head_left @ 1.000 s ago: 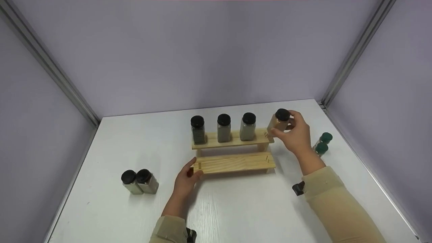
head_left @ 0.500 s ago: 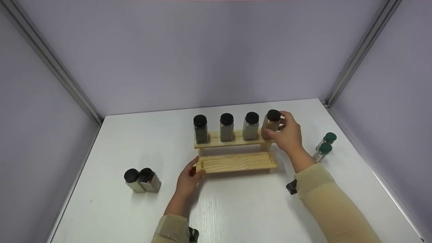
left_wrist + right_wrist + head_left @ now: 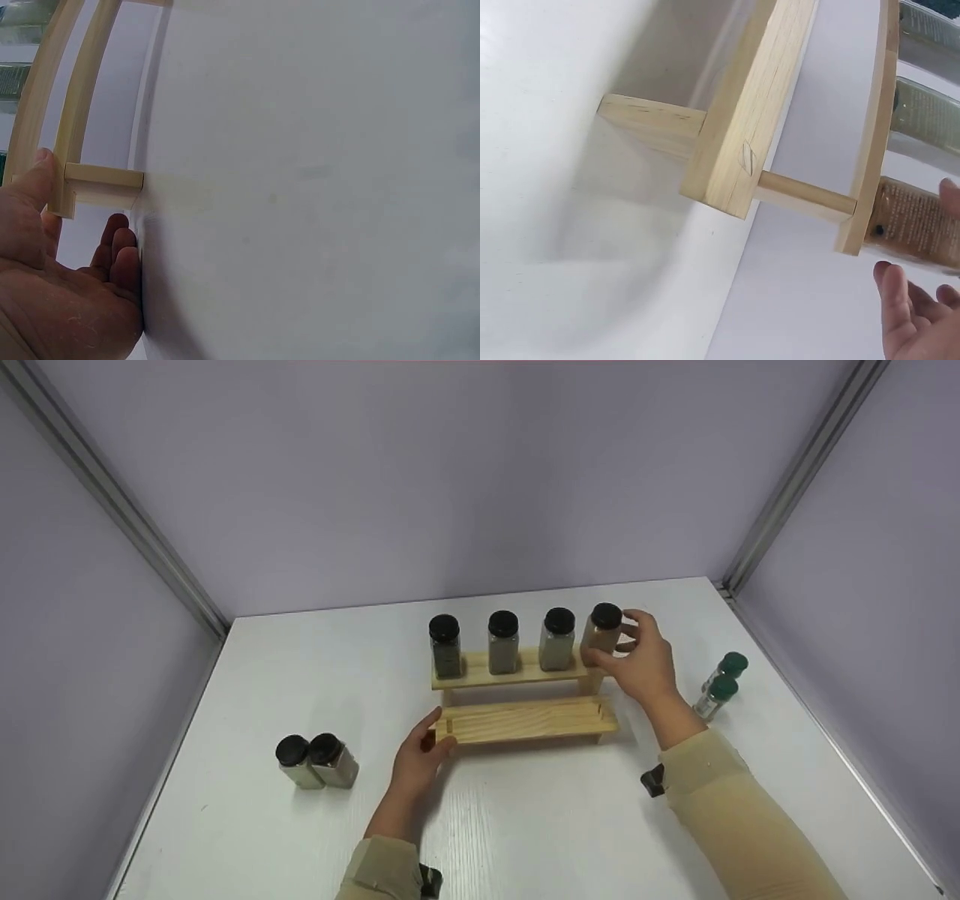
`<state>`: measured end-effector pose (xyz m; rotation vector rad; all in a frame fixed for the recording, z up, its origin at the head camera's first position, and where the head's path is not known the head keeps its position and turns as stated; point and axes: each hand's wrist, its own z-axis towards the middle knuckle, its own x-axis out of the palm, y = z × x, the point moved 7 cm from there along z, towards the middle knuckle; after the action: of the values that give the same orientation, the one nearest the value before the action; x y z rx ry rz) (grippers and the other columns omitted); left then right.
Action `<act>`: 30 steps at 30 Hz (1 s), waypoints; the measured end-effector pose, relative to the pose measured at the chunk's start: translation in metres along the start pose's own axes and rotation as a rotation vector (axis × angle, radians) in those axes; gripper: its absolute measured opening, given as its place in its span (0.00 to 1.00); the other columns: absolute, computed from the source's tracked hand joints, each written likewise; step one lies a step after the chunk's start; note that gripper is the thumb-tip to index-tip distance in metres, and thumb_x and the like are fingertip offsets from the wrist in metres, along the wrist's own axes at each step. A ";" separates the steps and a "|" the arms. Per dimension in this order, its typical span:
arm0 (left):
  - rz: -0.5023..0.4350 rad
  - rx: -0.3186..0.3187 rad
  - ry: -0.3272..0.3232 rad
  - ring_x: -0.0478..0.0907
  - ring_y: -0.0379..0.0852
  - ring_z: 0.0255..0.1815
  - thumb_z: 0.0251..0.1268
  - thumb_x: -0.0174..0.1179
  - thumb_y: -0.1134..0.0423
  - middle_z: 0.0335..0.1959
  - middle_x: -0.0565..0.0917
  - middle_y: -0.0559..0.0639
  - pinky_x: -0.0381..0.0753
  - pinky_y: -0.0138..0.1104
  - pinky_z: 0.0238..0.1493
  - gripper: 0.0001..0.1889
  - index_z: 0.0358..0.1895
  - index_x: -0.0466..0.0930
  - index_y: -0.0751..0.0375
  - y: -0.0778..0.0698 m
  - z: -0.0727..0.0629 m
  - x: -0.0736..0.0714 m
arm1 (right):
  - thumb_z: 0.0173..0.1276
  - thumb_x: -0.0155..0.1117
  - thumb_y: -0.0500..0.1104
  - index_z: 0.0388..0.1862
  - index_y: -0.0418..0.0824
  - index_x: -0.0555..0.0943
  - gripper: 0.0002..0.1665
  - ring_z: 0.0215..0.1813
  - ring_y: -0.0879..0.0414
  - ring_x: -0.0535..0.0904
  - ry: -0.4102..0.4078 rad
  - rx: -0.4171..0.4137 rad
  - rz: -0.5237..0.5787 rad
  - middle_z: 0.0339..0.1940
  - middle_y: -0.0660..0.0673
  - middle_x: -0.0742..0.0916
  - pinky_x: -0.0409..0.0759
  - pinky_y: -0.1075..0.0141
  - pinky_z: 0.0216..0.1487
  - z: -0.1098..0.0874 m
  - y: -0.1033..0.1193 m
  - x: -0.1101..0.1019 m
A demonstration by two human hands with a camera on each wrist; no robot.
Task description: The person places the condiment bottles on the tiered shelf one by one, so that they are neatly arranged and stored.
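Note:
In the head view, a two-tier wooden rack [image 3: 525,723] stands on the white table. My left hand [image 3: 415,761] grips the left end of its lower shelf, thumb in front; the left wrist view shows the hand [image 3: 67,292] at that end. My right hand [image 3: 643,664] holds a black-capped spice jar [image 3: 600,639] with brown contents at the right end of the upper shelf. Its thumb lies on the jar's front; in the right wrist view, some fingertips [image 3: 889,281] are just off the brown jar [image 3: 911,221]. More black-capped jars stand along the upper shelf: left [image 3: 447,656], middle [image 3: 503,652], right [image 3: 556,649].
Two black-capped jars, a left one [image 3: 301,772] and a right one [image 3: 339,769], stand together on the table at left. Two small green-capped jars, one [image 3: 731,666] behind the other [image 3: 716,697], stand beyond the right forearm. Pale panels [image 3: 480,480] enclose the table's back and sides.
My right hand has moved the brown jar leftward onto the upper shelf's right end, beside the other jars. Over the last half second it barely shifts. The left hand keeps its grip on the rack.

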<state>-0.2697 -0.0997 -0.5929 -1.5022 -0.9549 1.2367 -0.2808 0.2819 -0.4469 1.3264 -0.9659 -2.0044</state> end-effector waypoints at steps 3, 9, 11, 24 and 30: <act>-0.003 0.022 0.003 0.71 0.48 0.45 0.78 0.66 0.58 0.47 0.78 0.56 0.75 0.37 0.43 0.33 0.81 0.67 0.61 -0.003 0.000 0.000 | 0.66 0.81 0.46 0.78 0.36 0.67 0.48 0.61 0.40 0.83 -0.079 0.013 0.024 0.72 0.33 0.79 0.82 0.50 0.55 -0.010 -0.010 -0.011; -0.010 0.014 0.000 0.71 0.49 0.48 0.77 0.67 0.58 0.49 0.77 0.57 0.75 0.38 0.45 0.33 0.80 0.68 0.60 -0.003 -0.002 0.001 | 0.68 0.78 0.40 0.68 0.33 0.75 0.33 0.61 0.46 0.81 -0.371 -0.047 -0.004 0.66 0.38 0.81 0.81 0.64 0.53 -0.039 -0.035 -0.044; -0.011 0.008 -0.002 0.71 0.49 0.47 0.77 0.66 0.59 0.48 0.78 0.56 0.76 0.37 0.45 0.33 0.81 0.67 0.60 -0.002 -0.002 0.000 | 0.67 0.78 0.36 0.65 0.31 0.75 0.32 0.61 0.47 0.78 -0.455 -0.071 -0.006 0.64 0.35 0.79 0.77 0.67 0.52 -0.047 -0.044 -0.057; -0.029 0.004 -0.003 0.71 0.47 0.46 0.78 0.66 0.61 0.47 0.76 0.55 0.76 0.36 0.43 0.33 0.81 0.67 0.59 -0.002 -0.003 -0.003 | 0.66 0.79 0.43 0.81 0.38 0.57 0.54 0.79 0.40 0.58 -0.480 0.260 0.034 0.77 0.35 0.62 0.63 0.45 0.74 -0.064 -0.122 -0.095; -0.022 0.000 0.018 0.79 0.46 0.47 0.78 0.65 0.59 0.52 0.81 0.58 0.81 0.37 0.48 0.34 0.82 0.65 0.60 -0.002 -0.003 -0.002 | 0.70 0.76 0.41 0.86 0.41 0.46 0.59 0.82 0.34 0.57 -0.310 0.377 0.074 0.82 0.31 0.59 0.63 0.40 0.77 -0.065 -0.145 -0.087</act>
<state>-0.2674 -0.1013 -0.5907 -1.4973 -0.9570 1.2056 -0.1962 0.4165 -0.5332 1.1562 -1.5757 -2.0773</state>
